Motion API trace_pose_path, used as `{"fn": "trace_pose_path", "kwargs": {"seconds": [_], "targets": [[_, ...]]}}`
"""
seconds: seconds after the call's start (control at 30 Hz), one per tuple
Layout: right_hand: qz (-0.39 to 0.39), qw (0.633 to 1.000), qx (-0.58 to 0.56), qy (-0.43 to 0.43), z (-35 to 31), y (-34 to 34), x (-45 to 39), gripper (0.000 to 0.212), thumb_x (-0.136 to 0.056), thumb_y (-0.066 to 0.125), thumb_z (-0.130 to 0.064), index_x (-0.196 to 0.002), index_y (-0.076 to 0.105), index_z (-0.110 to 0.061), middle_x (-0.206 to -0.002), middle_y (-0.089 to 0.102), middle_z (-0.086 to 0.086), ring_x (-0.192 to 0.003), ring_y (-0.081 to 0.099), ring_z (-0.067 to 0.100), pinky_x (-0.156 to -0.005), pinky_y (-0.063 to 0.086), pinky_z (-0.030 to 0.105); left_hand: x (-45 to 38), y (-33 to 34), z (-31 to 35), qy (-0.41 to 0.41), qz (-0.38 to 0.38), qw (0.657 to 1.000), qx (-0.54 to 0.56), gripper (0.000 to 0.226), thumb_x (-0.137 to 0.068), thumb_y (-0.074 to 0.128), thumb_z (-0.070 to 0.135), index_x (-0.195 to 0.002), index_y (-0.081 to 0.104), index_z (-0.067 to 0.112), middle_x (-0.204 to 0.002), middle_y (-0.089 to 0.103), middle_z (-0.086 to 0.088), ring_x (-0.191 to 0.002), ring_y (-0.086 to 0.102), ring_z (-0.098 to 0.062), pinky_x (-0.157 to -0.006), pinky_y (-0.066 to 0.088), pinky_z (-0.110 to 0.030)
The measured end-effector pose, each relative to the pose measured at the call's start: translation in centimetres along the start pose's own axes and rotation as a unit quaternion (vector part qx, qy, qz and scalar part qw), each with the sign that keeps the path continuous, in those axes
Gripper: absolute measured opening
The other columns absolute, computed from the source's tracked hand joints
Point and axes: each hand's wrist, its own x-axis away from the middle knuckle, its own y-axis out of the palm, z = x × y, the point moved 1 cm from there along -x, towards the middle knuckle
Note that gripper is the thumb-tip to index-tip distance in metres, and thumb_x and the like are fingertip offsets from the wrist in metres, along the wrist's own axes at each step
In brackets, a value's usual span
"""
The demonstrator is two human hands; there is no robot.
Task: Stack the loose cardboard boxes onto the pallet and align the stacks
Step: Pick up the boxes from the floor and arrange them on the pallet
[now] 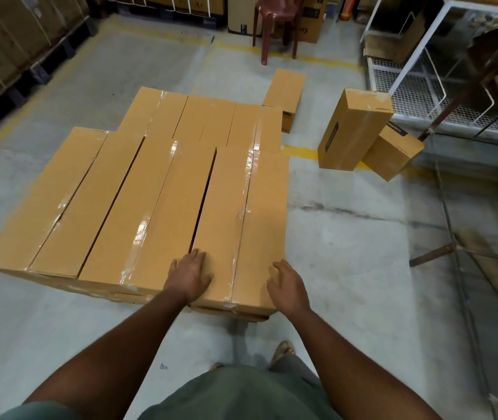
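Observation:
Several long taped cardboard boxes lie side by side in a stack (138,189) that hides the pallet beneath. My left hand (189,275) rests flat on the near end of the rightmost box (235,225), beside a narrow gap between boxes. My right hand (287,284) hovers with spread fingers at that box's near right corner, holding nothing. Three loose boxes are on the floor to the right: one lying flat (285,93) behind the stack, one upright (352,128), and a smaller one (393,153) tilted against it.
A brown plastic stool (276,19) stands at the back. A white wire-mesh cage (441,83) and a metal stand (441,253) occupy the right. Pallets of wrapped cartons (8,43) line the left wall. Yellow floor lines (299,151) cross the concrete.

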Motion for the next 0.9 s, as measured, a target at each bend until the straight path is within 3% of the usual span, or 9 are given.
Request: {"fn": "trace_pose_path", "kwargs": {"seconds": [0.07, 0.17, 0.23, 0.33, 0.43, 0.57, 0.63, 0.73, 0.9], "targets": [[0.01, 0.999, -0.051, 0.004, 0.6, -1.7, -1.0, 0.05, -0.099, 0.064, -0.018, -0.148, 0.054, -0.015, -0.159, 0.047, 0.003, -0.145, 0.045, 0.021, -0.116, 0.034, 0.025, -1.0, -0.7, 2.5, 0.012, 0.018, 0.999, 0.029, 0.069, -0.101, 0.06, 0.041, -0.16, 0.031, 0.019, -0.169, 0.027, -0.005, -0.154, 0.027, -0.023, -0.128, 0.016, -0.05], [0.029, 0.992, -0.124, 0.011, 2.4, -5.2, -3.3, 0.048, -0.1, 0.066, -0.019, -0.146, 0.056, -0.016, -0.147, 0.058, 0.002, -0.133, 0.057, 0.019, -0.109, 0.048, 0.034, -3.5, -1.3, 7.7, 0.041, 0.035, 0.997, 0.055, 0.064, -0.1, 0.063, 0.033, -0.157, 0.039, 0.018, -0.164, 0.038, -0.004, -0.15, 0.037, -0.024, -0.124, 0.026, -0.047], [0.05, 0.985, -0.162, 0.014, 4.4, -8.3, -5.3, 0.043, -0.099, 0.067, -0.019, -0.142, 0.06, -0.02, -0.139, 0.064, 0.0, -0.122, 0.063, 0.014, -0.098, 0.052, 0.024, -6.0, -1.3, 11.9, 0.065, 0.043, 0.995, 0.068, 0.059, -0.1, 0.062, 0.033, -0.154, 0.044, 0.018, -0.161, 0.043, -0.002, -0.145, 0.044, -0.024, -0.121, 0.032, -0.044], [0.082, 0.973, -0.217, 0.022, 8.5, -14.4, -8.5, 0.037, -0.099, 0.068, -0.018, -0.135, 0.065, -0.024, -0.127, 0.07, -0.004, -0.106, 0.064, -0.003, -0.077, 0.044, 0.0, -10.5, -0.7, 19.6, 0.104, 0.04, 0.991, 0.076, 0.054, -0.1, 0.064, 0.029, -0.15, 0.05, 0.016, -0.156, 0.05, -0.005, -0.142, 0.049, -0.026, -0.117, 0.038, -0.034], [0.098, 0.967, -0.233, 0.031, 12.9, -21.9, -11.3, 0.035, -0.098, 0.069, -0.019, -0.132, 0.066, -0.025, -0.116, 0.069, -0.011, -0.096, 0.061, -0.015, -0.073, 0.042, -0.002, -14.7, 0.0, 28.1, 0.095, 0.044, 0.989, 0.109, 0.053, -0.096, 0.07, 0.025, -0.145, 0.057, 0.011, -0.146, 0.06, -0.011, -0.133, 0.057, -0.028, -0.107, 0.042, -0.029], [0.094, 0.965, -0.239, 0.046, 17.1, -32.3, -15.1, 0.037, -0.099, 0.068, -0.019, -0.135, 0.064, -0.022, -0.126, 0.066, -0.012, -0.095, 0.061, -0.01, -0.072, 0.042, -0.002, -19.1, 0.6, 39.5, 0.083, 0.034, 0.981, 0.174, 0.054, -0.097, 0.071, 0.028, -0.145, 0.057, 0.01, -0.145, 0.06, -0.012, -0.129, 0.061, -0.03, -0.105, 0.046, -0.034], [0.088, 0.967, -0.234, 0.048, 18.0, -36.9, -17.5, 0.035, -0.099, 0.068, -0.021, -0.133, 0.066, -0.02, -0.127, 0.068, -0.01, -0.093, 0.061, -0.01, -0.075, 0.043, 0.002, -20.7, 0.4, 44.2, 0.088, 0.038, 0.974, 0.206, 0.053, -0.098, 0.069, 0.031, -0.147, 0.055, 0.014, -0.146, 0.059, -0.008, -0.131, 0.058, -0.027, -0.105, 0.047, -0.035], [0.081, 0.968, -0.234, 0.036, 18.1, -41.5, -22.2, 0.029, -0.098, 0.068, -0.023, -0.127, 0.069, -0.023, -0.124, 0.071, -0.009, -0.104, 0.066, 0.003, -0.092, 0.05, 0.021, -23.6, -0.5, 48.6, 0.089, 0.039, 0.967, 0.235, 0.05, -0.1, 0.067, 0.032, -0.146, 0.056, 0.016, -0.144, 0.06, -0.004, -0.131, 0.058, -0.021, -0.107, 0.05, -0.039], [0.055, 0.963, -0.261, 0.037, 17.6, -45.2, -31.4, 0.029, -0.099, 0.067, -0.023, -0.129, 0.07, -0.021, -0.124, 0.071, -0.005, -0.115, 0.067, 0.02, -0.105, 0.054, 0.046, -31.6, -2.2, 52.1, 0.053, 0.05, 0.954, 0.29, 0.042, -0.099, 0.068, 0.023, -0.139, 0.062, 0.013, -0.128, 0.07, -0.004, -0.114, 0.067, -0.015, -0.099, 0.053, -0.033]]}}
